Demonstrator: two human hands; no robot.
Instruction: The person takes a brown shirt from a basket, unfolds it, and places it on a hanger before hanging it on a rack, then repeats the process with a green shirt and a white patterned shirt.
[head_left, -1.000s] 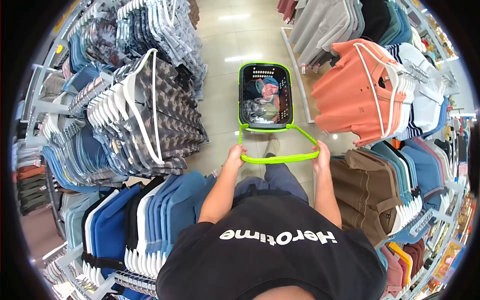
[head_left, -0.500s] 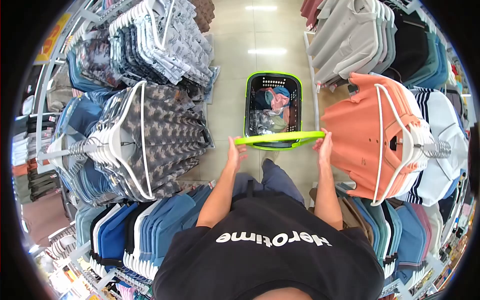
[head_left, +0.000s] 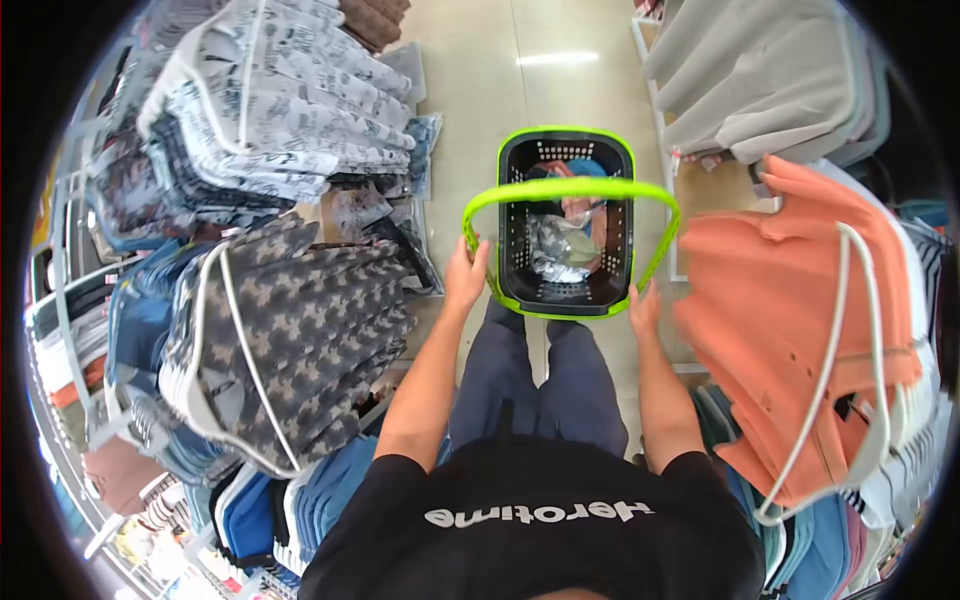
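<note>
A black shopping basket [head_left: 515, 285] with a bright green rim is in front of my legs, some folded clothes [head_left: 568, 240] inside it. Its green handle [head_left: 570, 188] arches up over the middle of the opening. My left hand [head_left: 466, 274] closes on the lower left side of the handle. On the opposite side, my right hand [head_left: 645, 308] has its fingers around the handle's lower right end, near the rim's corner. Pink, blue and grey-green fabric shows in the basket, along with a shiny clear wrapper [head_left: 556, 268].
Patterned grey shirts [head_left: 310, 320] hang on white hangers at my left, with white printed shirts [head_left: 310, 110] beyond. Orange polo shirts [head_left: 790, 330] hang close at my right, grey ones [head_left: 750, 80] farther ahead. A tiled aisle floor [head_left: 470, 90] runs forward between the racks.
The handle has swung from the near rim to an arch over the basket. Both hands have moved down along its sides. The basket and racks look larger and nearer.
</note>
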